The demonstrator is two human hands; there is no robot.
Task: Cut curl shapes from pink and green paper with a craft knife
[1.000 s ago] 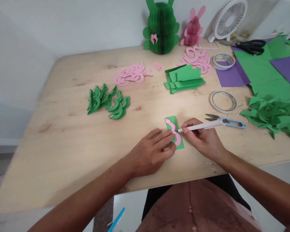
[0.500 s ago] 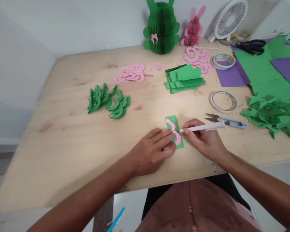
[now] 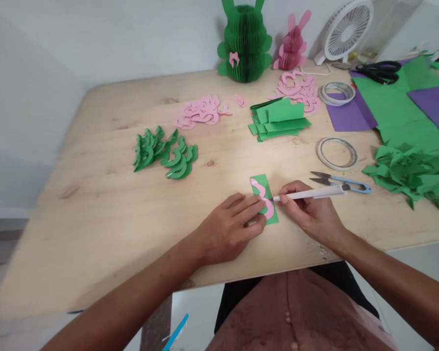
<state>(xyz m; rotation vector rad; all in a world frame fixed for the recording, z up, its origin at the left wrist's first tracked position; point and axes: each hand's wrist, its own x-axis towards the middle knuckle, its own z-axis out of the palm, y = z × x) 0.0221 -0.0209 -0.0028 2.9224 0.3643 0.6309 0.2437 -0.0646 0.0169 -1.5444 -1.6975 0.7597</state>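
Note:
My left hand lies with its fingers stretched out, their tips pressing a curvy pink paper cutout flat onto a small green paper strip. Between the thumb and fingers of my right hand is a white pen. Its tip touches or almost touches the green strip, right beside the cutout's edge. Blue-handled thread snips lie just beyond my right hand. Part of the cutout is hidden under my left fingertips.
Green cut pieces and pink cutouts lie to the left. Behind the strip sits a stack of green strips. Tape rolls, green scraps and black scissors are rightward. Paper figures and a fan stand behind.
The pen tip has shifted very slightly right along the cutout's edge, and my right hand with it. My left hand stays on the cutout.

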